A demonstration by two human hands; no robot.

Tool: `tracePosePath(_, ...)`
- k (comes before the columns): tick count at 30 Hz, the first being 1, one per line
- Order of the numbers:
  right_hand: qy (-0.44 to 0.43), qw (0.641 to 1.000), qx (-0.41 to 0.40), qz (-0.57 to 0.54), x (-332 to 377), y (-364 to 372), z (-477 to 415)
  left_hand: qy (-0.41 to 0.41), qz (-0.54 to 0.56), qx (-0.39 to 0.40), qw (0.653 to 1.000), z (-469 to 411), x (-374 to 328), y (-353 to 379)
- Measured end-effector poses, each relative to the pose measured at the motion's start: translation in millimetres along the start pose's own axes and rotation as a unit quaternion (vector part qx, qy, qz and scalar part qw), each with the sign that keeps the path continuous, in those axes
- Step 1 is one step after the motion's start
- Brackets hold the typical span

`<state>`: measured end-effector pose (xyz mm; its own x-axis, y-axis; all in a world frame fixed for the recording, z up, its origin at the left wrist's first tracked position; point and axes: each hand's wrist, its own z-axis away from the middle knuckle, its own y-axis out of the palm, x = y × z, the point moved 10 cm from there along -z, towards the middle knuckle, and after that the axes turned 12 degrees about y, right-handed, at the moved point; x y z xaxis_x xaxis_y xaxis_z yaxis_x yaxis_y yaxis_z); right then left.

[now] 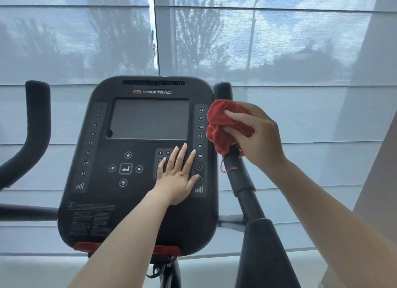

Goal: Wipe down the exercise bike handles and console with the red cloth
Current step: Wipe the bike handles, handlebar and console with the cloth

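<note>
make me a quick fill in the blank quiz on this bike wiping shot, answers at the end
1. The right hand grips the red cloth around the bike's ____ handle.
2. The ____ hand lies flat on the console, fingers straight, partly covering the number keypad.
3. The logo above the screen reads Star ____.
4. The number column right of the screen ends at ____.

Missing words: right; left; Trac; 40

Diffuse backlight through shades (300, 40), perhaps soft.
</note>
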<state>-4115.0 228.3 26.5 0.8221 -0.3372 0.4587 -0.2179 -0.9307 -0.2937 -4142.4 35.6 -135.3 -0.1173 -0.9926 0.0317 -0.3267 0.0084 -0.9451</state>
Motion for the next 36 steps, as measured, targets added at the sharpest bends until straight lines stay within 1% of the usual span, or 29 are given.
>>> tracePosePath(3,0.004,1.000,0.029,0.002,-5.4,0.4,7.8,0.000,0.001,0.001,1.000,0.2,-0.3,0.0)
tracePosePath(5,0.002,1.000,0.016,0.003,-6.0,-7.0,5.7,0.000,0.003,0.000,1.000,0.1,-0.5,-0.4)
tracePosePath(7,0.019,1.000,0.003,0.005,-8.8,-9.2,3.9,-0.001,0.003,0.001,1.000,0.1,-0.2,-0.3)
tracePosePath(9,0.043,0.998,0.035,-0.003,-12.6,0.6,8.5,-0.003,0.001,0.004,1.000,0.1,0.0,0.4)
tracePosePath(11,0.048,0.996,0.072,0.006,-14.4,8.4,16.0,-0.003,0.000,0.007,1.000,-0.2,0.0,1.0)
tracePosePath(13,0.044,0.996,0.073,0.020,-14.9,4.2,19.0,-0.003,-0.001,0.007,1.000,-0.8,0.5,1.2)
tracePosePath(16,0.062,0.995,0.064,0.036,-19.4,-3.4,21.4,-0.002,-0.001,0.006,1.000,-1.6,0.5,1.0)
tracePosePath(19,0.092,0.989,0.100,0.064,-23.1,2.3,30.2,0.000,-0.002,0.010,1.000,-1.7,0.0,0.8)
tracePosePath(23,0.123,0.982,0.133,0.052,-19.6,-3.4,34.1,0.006,0.006,0.014,1.000,-2.0,-0.3,1.9)
tracePosePath(25,0.134,0.982,0.125,0.051,-16.5,-7.5,36.1,0.008,0.011,0.013,1.000,-2.0,0.2,1.9)
tracePosePath(28,0.161,0.981,0.093,0.062,-17.3,-11.3,41.5,0.010,0.013,0.013,1.000,-2.2,0.2,1.7)
tracePosePath(33,0.218,0.956,0.138,0.137,-11.4,-1.6,48.6,0.020,0.020,0.014,1.000,-1.5,-0.8,0.6)
tracePosePath(36,0.274,0.939,0.137,0.155,-9.3,-2.2,49.3,0.023,0.023,0.018,0.999,-1.5,-0.7,1.2)
